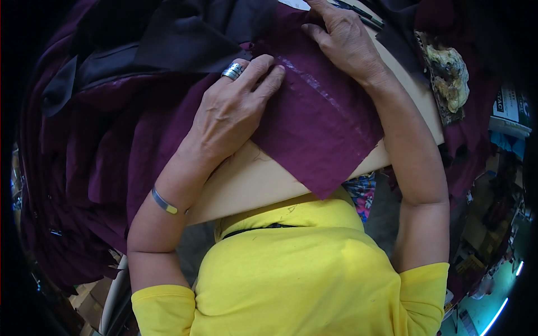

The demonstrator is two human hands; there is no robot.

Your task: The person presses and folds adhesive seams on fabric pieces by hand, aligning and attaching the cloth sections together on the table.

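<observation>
Touching maroon cloth (325, 131), left hand (232, 106) curled (silver ring (232, 71) showing), right hand (347, 42) thumb apart, cannot tell either grip.

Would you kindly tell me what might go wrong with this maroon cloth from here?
The near corner of the maroon cloth pokes past the edge of the pale board, so it might catch on the yellow shirt and shift. The left hand has fingertips close to the whitish streak, which might smear if it is loose or wet.
</observation>
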